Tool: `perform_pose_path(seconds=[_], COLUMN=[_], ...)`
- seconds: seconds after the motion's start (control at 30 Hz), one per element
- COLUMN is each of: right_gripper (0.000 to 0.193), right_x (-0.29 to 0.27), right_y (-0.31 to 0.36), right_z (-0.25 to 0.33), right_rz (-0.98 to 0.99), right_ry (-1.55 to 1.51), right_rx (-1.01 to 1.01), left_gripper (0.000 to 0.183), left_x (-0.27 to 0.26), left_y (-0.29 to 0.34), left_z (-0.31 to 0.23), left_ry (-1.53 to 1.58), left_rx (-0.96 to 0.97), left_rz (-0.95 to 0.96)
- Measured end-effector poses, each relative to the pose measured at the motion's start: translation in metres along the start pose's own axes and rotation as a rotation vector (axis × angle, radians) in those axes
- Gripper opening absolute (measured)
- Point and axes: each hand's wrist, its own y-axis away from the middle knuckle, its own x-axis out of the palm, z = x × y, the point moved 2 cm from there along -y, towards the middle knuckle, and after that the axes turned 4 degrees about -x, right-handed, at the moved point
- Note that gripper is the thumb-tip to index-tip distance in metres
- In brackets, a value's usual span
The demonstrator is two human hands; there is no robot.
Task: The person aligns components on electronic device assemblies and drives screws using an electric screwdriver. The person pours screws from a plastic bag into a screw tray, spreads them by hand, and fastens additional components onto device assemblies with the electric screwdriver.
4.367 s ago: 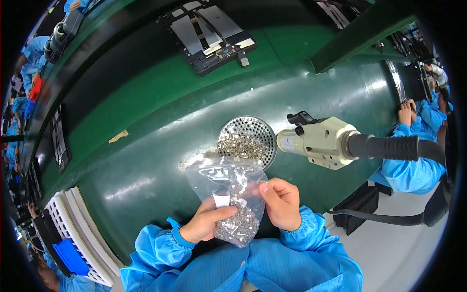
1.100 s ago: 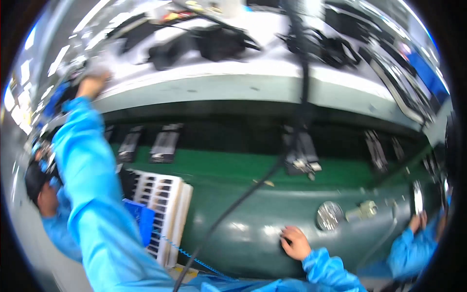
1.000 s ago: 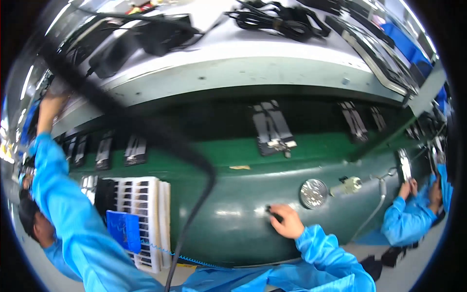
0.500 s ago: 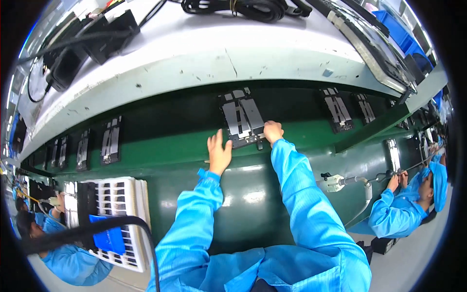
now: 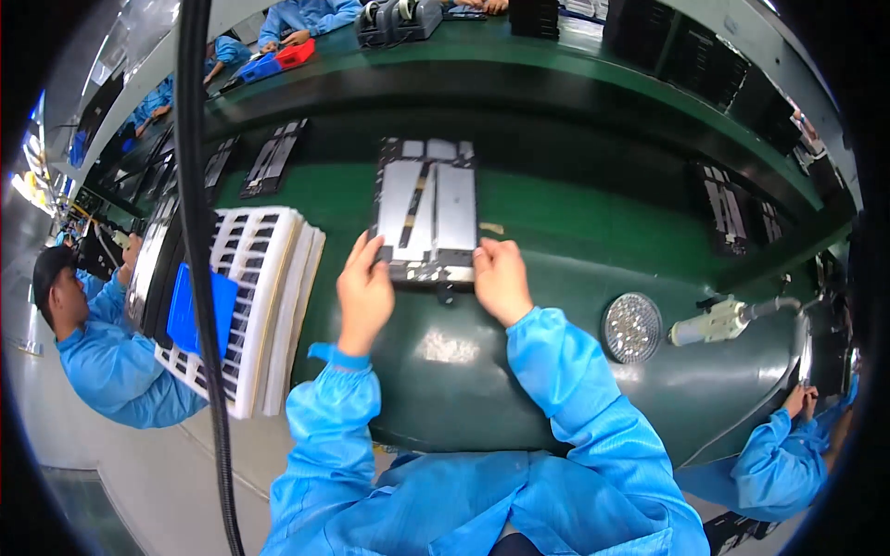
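A flat black tray with two grey metal panels [image 5: 425,208] lies on the green work surface [image 5: 575,232] in front of me. My left hand [image 5: 363,289] grips the tray's near left corner. My right hand [image 5: 501,278] grips its near right corner. Both sleeves are blue. A small black part sticks out under the tray's near edge, between my hands.
A stack of white slotted trays [image 5: 255,296] with a blue box [image 5: 199,310] sits at the left. A round metal dish of screws [image 5: 631,327] and a pale electric screwdriver [image 5: 718,321] lie at the right. A black cable [image 5: 199,259] hangs at the left. Other workers sit left and right.
Both my hands reached out to the tray on the belt and have drawn it toward me. The view has dropped down and closer to the bench.
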Motion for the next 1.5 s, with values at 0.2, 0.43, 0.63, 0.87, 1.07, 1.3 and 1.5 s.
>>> perform_pose_path(seconds=[0.2, 0.43, 0.63, 0.87, 1.07, 1.3, 1.5], right_gripper=[0.016, 0.02, 0.029, 0.06, 0.103, 0.114, 0.109], right_x=[0.061, -0.048, -0.183, -0.181, -0.187, -0.156, -0.142], right_y=[0.074, 0.133, 0.189, 0.114, 0.116, 0.102, 0.118], right_z=[0.031, 0.021, -0.067, -0.053, -0.086, -0.083, -0.071], right_rz=[0.157, 0.018, -0.851, -0.133, 0.068, 0.084, 0.021], right_ry=[0.038, -0.322, 0.153, 0.382, 0.514, 0.394, 0.465], right_rx=[-0.13, -0.181, -0.034, -0.377, -0.152, -0.254, -0.249], left_gripper=[0.036, 0.042, 0.083, 0.114, 0.106, 0.081, 0.058], left_x=[-0.062, -0.063, 0.106, 0.238, 0.206, 0.133, 0.119], left_y=[0.063, 0.082, 0.119, 0.088, 0.102, 0.094, 0.08], left_z=[0.089, 0.049, -0.113, -0.112, -0.092, -0.049, -0.034], left_ry=[0.157, -0.502, 0.018, 0.158, 0.125, 0.194, 0.2], left_rx=[-0.276, 0.1, 0.478, 0.659, 0.508, 0.398, 0.198], left_rz=[0.037, -0.203, 0.735, 0.93, 0.852, 0.857, 0.555])
